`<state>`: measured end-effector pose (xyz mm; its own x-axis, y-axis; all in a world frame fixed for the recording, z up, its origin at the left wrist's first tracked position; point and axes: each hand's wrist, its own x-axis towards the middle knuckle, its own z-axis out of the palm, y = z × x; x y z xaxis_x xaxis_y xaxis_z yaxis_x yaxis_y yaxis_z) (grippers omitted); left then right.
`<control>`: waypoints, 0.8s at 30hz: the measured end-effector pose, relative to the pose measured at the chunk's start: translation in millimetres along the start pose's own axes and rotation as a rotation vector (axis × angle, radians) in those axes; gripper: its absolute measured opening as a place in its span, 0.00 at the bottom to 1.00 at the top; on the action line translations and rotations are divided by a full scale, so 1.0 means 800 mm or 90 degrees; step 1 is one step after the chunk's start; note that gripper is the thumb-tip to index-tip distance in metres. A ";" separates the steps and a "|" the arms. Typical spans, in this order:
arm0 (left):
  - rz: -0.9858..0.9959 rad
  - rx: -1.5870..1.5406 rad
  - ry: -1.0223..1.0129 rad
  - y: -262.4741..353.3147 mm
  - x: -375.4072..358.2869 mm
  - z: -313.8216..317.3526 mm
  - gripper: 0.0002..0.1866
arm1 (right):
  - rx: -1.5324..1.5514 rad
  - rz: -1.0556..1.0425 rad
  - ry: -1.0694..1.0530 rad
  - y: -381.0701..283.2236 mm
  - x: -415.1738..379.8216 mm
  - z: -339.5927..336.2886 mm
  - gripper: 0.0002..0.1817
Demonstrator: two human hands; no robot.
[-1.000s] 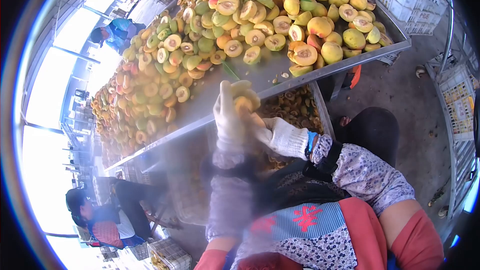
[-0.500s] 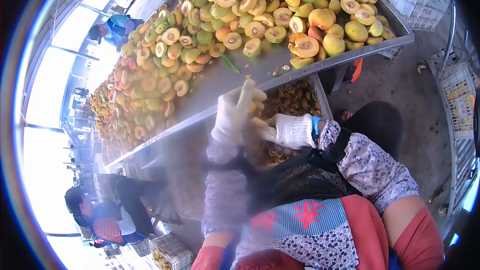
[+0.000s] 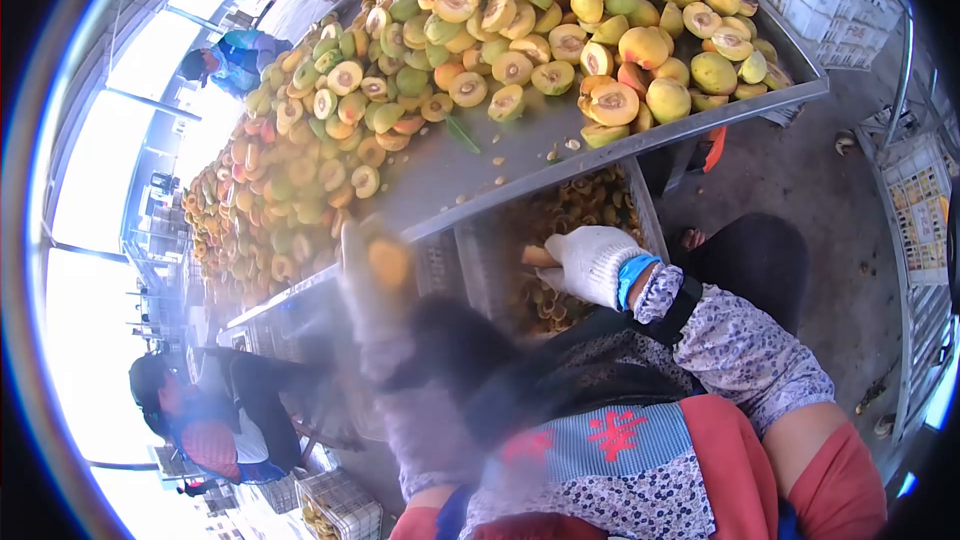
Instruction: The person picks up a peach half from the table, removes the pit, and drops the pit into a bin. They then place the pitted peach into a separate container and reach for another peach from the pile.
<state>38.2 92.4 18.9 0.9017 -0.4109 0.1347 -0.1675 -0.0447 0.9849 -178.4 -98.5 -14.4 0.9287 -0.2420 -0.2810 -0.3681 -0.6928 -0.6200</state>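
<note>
My left hand (image 3: 368,275), in a pale glove and smeared by motion, is at the table's front edge. A blurred orange peach half (image 3: 388,262) shows in its grip. My right hand (image 3: 597,262), in a white knit glove with a blue band at the wrist, is closed above a crate (image 3: 645,202) of brown peach pits (image 3: 588,202). Something tan juts from its fingers; I cannot make out what it is. Beyond my hands, many halved and whole yellow peaches (image 3: 510,67) are heaped on the metal table (image 3: 440,175).
The table's raised metal rim (image 3: 700,125) runs between me and the fruit. White crates (image 3: 825,0) are stacked at the far right, and a rack with crates (image 3: 915,200) stands nearer. Co-workers (image 3: 230,60) are at the left; one person (image 3: 215,430) sits near a crate (image 3: 340,505).
My left hand has moved left, away from my right hand, and an orange peach half now shows in it. My right hand has stayed over the crate, shifting only slightly.
</note>
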 end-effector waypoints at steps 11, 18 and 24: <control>-0.044 0.339 -0.312 0.031 0.118 0.181 0.38 | 0.052 0.005 0.167 0.000 0.001 -0.006 0.18; 0.099 0.684 -0.500 0.009 0.139 0.270 0.35 | 0.050 0.019 0.176 0.012 -0.002 -0.028 0.19; -0.180 -0.047 -0.376 0.031 0.094 0.210 0.21 | 0.388 -0.024 0.437 0.032 0.031 -0.012 0.13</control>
<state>34.8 -92.9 34.8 0.5330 -0.8241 -0.1918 0.0908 -0.1697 0.9813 -164.3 -128.4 -30.3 0.6919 -0.7115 0.1226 -0.1165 -0.2776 -0.9536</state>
